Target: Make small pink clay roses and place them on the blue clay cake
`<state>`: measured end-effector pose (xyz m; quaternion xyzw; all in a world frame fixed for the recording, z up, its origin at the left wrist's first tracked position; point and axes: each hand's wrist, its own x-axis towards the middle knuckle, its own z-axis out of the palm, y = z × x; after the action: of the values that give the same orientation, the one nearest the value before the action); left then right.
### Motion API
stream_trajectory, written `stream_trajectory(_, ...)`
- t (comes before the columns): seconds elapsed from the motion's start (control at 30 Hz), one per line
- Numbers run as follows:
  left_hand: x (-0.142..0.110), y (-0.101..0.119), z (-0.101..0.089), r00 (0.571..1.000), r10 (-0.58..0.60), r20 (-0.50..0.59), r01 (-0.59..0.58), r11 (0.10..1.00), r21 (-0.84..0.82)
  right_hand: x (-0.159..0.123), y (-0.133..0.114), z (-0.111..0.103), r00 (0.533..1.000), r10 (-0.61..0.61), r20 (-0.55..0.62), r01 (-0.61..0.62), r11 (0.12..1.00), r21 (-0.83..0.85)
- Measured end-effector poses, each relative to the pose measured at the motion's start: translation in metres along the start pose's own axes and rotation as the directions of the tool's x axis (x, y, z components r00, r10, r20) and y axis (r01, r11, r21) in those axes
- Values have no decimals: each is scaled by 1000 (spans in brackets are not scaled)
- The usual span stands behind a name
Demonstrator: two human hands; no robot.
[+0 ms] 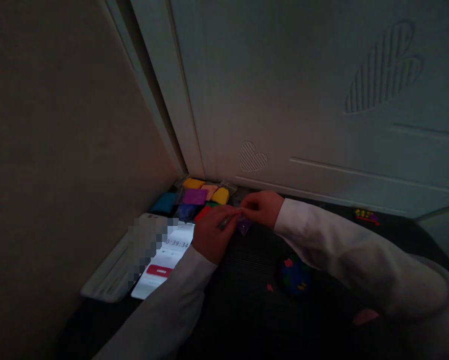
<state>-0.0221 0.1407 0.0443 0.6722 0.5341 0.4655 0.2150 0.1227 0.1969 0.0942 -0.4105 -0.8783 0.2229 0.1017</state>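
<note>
Both hands meet over the dark surface at a small clear bag with purple material (pixel 243 225) in it. My left hand (pixel 214 231) is closed, pinching the bag's upper edge from the left. A thin greyish object shows at its fingers, too dim to name. From the other side, my right hand (pixel 262 207) pinches the same edge with thumb and finger. The bag's purple end hangs below the fingertips. Just beyond my left hand lie packets of coloured material: a purple packet (pixel 194 196), a red packet (pixel 202 214), a yellow packet (pixel 220 195) and a blue packet (pixel 164 202).
A lit phone (pixel 177 252) showing a timer lies left, beside a long white case (pixel 115 265). Under my right forearm sits a round blue piece (pixel 295 276) with coloured bits. Pink scraps (pixel 366 316) and a multicoloured piece (pixel 366 216) lie right. A white panel (pixel 322 135) stands behind.
</note>
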Motion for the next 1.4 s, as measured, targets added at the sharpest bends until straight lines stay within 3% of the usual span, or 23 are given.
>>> stream_trajectory(0.17, 0, 5, -1, 973, -232, 2, 225, 941, -252, -5, -4, -1, 1000, 21, -13, -21, 999, 44)
stream_trajectory(0.27, 0, 5, -2, 958, -282, 52, 284, 902, -326, -6, -7, -2, 999, 46, -23, -45, 998, 54)
stream_trajectory(0.4, -2, 4, -3, 957, -284, 55, 287, 912, -292, -6, -9, -3, 998, 58, -28, -56, 995, 84)
stream_trajectory(0.47, -2, 3, -4, 968, -248, 41, 250, 941, -230, -6, -9, -2, 998, 56, -25, -53, 993, 107)
stream_trajectory(0.6, 0, 4, -7, 998, -55, 34, 58, 996, -74, -5, -5, 0, 997, 81, -16, -78, 985, 152)
stream_trajectory(0.8, -3, -3, -10, 986, 114, 119, -134, 975, 176, -14, -5, -7, 995, 89, 44, -94, 990, 107)
stream_trajectory(0.9, -1, -13, -7, 947, 299, 115, -320, 902, 290, -35, -7, -12, 997, 47, -65, -50, 998, -41)
stream_trajectory(0.97, 1, -21, -2, 930, 356, 93, -362, 846, 392, -55, -7, -11, 995, -7, -97, -8, 989, -146)
stream_trajectory(1.03, 3, -27, 6, 942, 322, 92, -323, 803, 501, -78, -8, -6, 998, -35, -54, 22, 974, -226)
stream_trajectory(1.17, 1, -28, 21, 952, 167, 258, -292, 751, 592, -127, -12, 10, 1000, -15, 0, 14, 963, -269)
stream_trajectory(1.33, -1, -13, 17, 960, 226, 165, -279, 754, 594, -180, -21, 19, 986, 102, -131, -122, 980, -156)
stream_trajectory(1.4, -6, -1, 13, 955, 232, 187, -297, 778, 554, -197, -23, 22, 969, 150, -197, -175, 977, -118)
